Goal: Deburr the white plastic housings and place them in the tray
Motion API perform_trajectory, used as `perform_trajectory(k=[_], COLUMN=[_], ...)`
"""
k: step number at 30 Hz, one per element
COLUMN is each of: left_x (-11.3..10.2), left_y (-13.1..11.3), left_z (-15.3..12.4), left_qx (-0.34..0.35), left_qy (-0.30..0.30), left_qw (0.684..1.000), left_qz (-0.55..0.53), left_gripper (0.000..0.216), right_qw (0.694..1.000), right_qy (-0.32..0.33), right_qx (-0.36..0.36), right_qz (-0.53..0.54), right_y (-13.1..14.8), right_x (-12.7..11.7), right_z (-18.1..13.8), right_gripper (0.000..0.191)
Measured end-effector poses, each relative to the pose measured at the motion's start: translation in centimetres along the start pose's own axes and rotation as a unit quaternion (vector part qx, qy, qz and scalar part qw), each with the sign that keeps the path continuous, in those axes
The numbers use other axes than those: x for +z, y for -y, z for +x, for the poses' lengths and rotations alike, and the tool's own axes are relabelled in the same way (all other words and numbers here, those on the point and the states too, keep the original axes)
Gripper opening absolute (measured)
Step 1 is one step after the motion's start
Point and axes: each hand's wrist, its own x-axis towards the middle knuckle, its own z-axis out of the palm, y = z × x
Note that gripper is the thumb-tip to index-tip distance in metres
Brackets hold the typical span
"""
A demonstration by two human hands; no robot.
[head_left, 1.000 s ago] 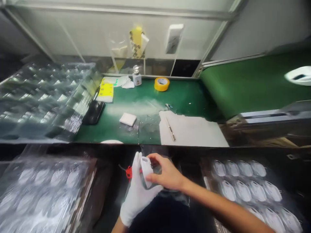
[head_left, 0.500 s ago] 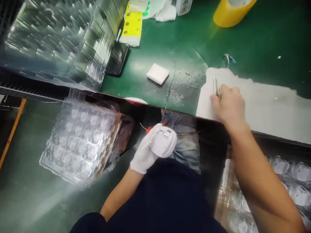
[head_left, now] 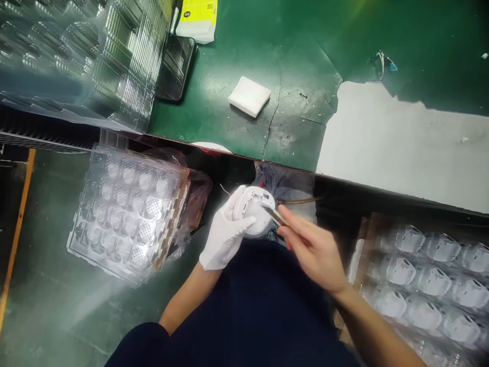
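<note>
My left hand (head_left: 223,234), in a white glove, is closed around a round white plastic device (head_left: 255,211) held over my lap, just below the edge of the green table (head_left: 229,76). My bare right hand (head_left: 311,250) pinches metal tweezers (head_left: 273,214), whose tips touch the top face of the device. A red wire shows just behind the device.
A clear blister tray of round parts (head_left: 130,214) sits low at my left. Another tray of white housings (head_left: 428,290) lies at my right. On the table are stacked clear trays (head_left: 72,56), a white pad (head_left: 249,96), a yellow-labelled packet (head_left: 196,18) and a bare white patch (head_left: 401,142).
My right hand picked the tweezers up from the white patch and brought them down to the device. The left hand kept hold of the device, tilting it slightly.
</note>
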Motion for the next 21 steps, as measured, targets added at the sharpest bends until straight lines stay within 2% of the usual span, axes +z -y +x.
perform_trajectory(k=[6,15,21], left_x=[-0.05,-0.52,-0.82], left_y=[-0.63,-0.79,-0.91], left_z=[-0.26,-0.60,-0.75], left_qx=[-0.031,-0.019,-0.002], left_qy=[-0.029,-0.043,-0.030], left_qw=[0.998,0.998,0.996], left_qz=[0.040,0.050,0.089], left_gripper=[0.093,0.095,0.092], right_qw=[0.998,0.995,0.992], right_qy=[0.028,0.069,0.075], right_qx=[-0.048,-0.059,-0.072], right_qz=[-0.004,-0.033,-0.074], right_y=[-0.21,0.02,0.12], right_x=[1.27,1.34,1.29], right_z=[-0.85,-0.83,-1.03], right_gripper=[0.058,0.065,0.066])
